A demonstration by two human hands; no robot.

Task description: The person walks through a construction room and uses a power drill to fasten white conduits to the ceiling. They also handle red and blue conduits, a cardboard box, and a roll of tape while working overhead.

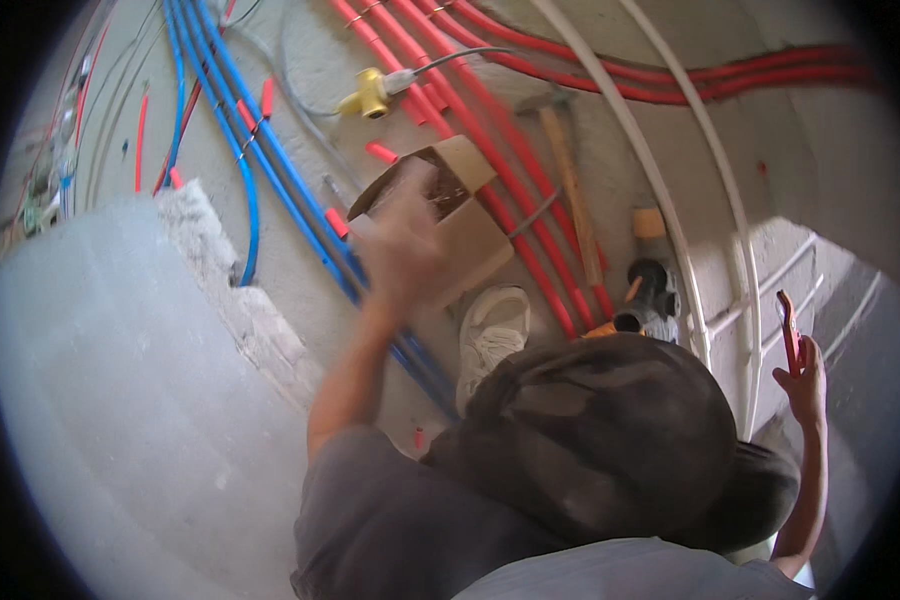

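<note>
Left hand (405, 240) blurred over open box (475, 240) on floor (315, 60), beside red pipes (532, 265); can't tell if its grip is closed. Right hand (806, 385) clasps red tool (792, 340). Risk: left hand snagging flap (467, 163) could tip box, spilling contents.

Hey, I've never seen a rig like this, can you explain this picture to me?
No machine here: a person works bare-handed, and a wide fisheye camera on their head looks down, bending straight edges. Long blue pipes and red pipes run over the grey concrete floor; a wooden-handled hammer and an open brown cardboard box sit among them. The left hand, blurred, is at the box's opening; what it holds, if anything, is unclear. The right hand holds a slim red hand tool.
</note>
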